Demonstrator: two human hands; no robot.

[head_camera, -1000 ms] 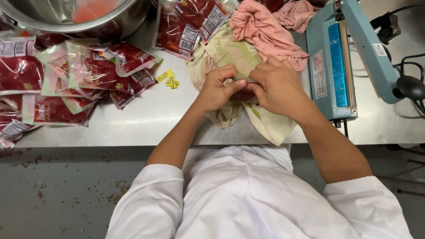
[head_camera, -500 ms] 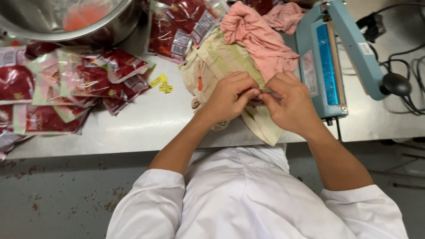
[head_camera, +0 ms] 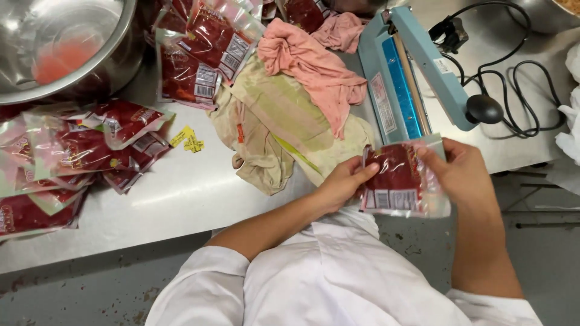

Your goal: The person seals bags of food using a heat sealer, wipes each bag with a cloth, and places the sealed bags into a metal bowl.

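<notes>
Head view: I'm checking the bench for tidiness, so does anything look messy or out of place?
Yes. Crumpled cloths, pink and beige, are heaped against the blue heat sealer, filled pouches lie in loose overlapping piles, and yellow scraps sit on the steel table.

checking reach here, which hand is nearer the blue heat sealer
Right. The right hand holds the red pouch just below the blue heat sealer; the left hand grips the pouch's other edge, farther away.
</notes>
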